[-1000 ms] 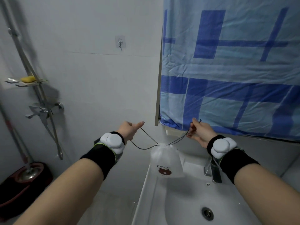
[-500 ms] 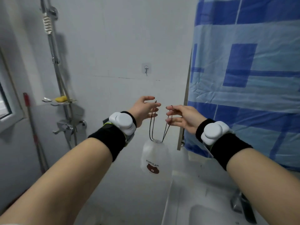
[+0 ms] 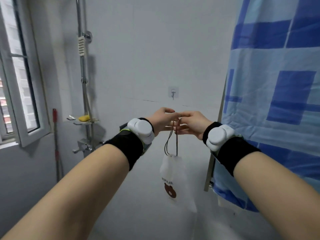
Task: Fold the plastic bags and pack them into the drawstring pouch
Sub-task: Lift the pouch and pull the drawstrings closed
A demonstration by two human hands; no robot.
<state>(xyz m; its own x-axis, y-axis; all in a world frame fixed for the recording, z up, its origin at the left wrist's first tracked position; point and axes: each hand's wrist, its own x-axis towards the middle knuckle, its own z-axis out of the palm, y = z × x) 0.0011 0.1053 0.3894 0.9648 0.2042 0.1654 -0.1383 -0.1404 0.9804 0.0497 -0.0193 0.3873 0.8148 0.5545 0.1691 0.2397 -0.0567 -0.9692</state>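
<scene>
Both hands now together below the wall hook [image 3: 172, 93], left hand [image 3: 162, 119] and right hand [image 3: 194, 123] pinching the cords [image 3: 174, 141] of the dangling drawstring pouch [image 3: 173, 177].

From my remote feed, a translucent white pouch [image 3: 173, 172] of thin matt fabric hangs on dark cords [image 3: 173, 141] below my fingers. Above them, a shiny metal hook [image 3: 172, 93] sits on the smooth wall [image 3: 147, 58]; right, a sheeny blue curtain [image 3: 277, 101].

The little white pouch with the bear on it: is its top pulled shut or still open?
Shut. The pouch is gathered tight at its neck where the black cords enter, and it hangs from them, pinched by the left hand and right hand.
</scene>
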